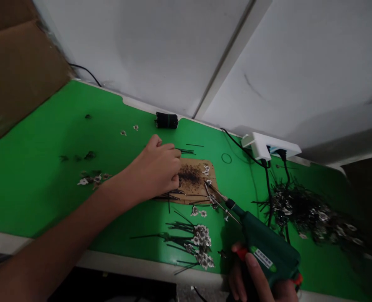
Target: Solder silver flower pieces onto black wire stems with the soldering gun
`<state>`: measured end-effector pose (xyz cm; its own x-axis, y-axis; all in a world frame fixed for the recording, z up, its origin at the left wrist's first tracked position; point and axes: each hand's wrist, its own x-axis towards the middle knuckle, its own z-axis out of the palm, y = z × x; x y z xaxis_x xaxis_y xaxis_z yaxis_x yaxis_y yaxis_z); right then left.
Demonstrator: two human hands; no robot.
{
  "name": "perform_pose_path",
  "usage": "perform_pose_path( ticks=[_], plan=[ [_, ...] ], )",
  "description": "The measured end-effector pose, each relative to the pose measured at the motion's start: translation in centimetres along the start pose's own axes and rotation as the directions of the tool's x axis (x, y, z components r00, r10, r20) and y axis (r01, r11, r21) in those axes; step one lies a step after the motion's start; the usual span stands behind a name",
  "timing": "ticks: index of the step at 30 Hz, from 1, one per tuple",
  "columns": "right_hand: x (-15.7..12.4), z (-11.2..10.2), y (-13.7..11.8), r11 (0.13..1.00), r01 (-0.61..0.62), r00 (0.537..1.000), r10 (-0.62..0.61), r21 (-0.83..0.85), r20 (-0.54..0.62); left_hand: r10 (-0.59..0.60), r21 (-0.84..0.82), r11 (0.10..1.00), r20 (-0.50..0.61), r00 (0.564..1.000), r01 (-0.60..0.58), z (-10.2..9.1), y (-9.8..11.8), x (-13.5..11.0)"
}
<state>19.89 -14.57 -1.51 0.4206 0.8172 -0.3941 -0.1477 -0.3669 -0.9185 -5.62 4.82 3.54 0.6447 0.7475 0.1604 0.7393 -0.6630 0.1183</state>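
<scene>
My right hand (258, 279) grips the dark green soldering gun (268, 247), fingers wrapped round its handle, metal tip over the scorched brown cardboard pad (201, 184). Just left of that tip, my left hand (157, 170) pinches thin black wires (186, 151) on the pad. Nearer me lie small white terminal pieces (201, 245) on the green bench mat (31, 176).

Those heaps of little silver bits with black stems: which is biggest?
The dark tangled pile at the table's far right, beside the black cables, far larger than the scattered clusters elsewhere.
</scene>
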Motion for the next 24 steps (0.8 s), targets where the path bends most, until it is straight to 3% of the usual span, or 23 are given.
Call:
perform_pose_path(
  ticks=[6, 16, 24],
  plan=[
    [0.8, -0.5, 0.6, 0.999, 0.035, 0.998, -0.036, 0.012, 0.045, 0.038, -0.175, 0.983, -0.040, 0.998, -0.045, 0.4, 1.1, 0.5],
    [0.7, -0.3, 0.4, 0.994, 0.102, 0.994, -0.103, 0.024, 0.041, 0.115, -0.265, 0.953, -0.127, 0.985, -0.145, 2.2, 2.0, 0.4],
    [0.2, -0.1, -1.0, 0.994, -0.001, 0.996, -0.008, 0.105, 0.087, 0.010, -0.314, 0.949, -0.100, 0.995, -0.041, 2.2, 2.3, 0.5]
  ],
)
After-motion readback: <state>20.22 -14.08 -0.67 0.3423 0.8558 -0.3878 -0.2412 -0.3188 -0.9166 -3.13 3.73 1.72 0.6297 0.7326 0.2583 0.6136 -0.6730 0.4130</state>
